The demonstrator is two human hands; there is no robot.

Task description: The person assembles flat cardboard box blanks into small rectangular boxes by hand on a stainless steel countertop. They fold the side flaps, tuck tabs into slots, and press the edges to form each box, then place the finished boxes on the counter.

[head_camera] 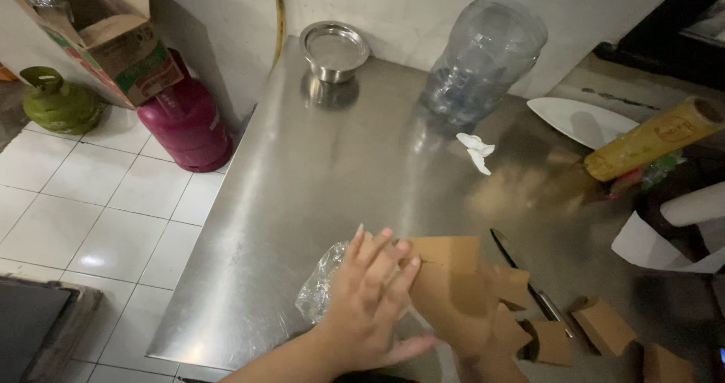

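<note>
Now, head view: the left hand [370,300] lay flat, fingers spread, on crinkled clear plastic wrap [321,281] near the counter [302,171] front edge. Brown cardboard pieces [453,277] touched its fingertips; right hand's grip I couldn't tell. Bare steel stretched beyond.

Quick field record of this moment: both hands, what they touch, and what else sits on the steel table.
left hand: flat, fingers spread, pressing a cardboard piece over crumpled clear plastic wrap
right hand: mostly hidden behind the cardboard; grip cannot be told
near the hands: knife, small cardboard boxes
farther back: steel bowl, large clear water jug, white paper scrap
surface: steel table
</note>
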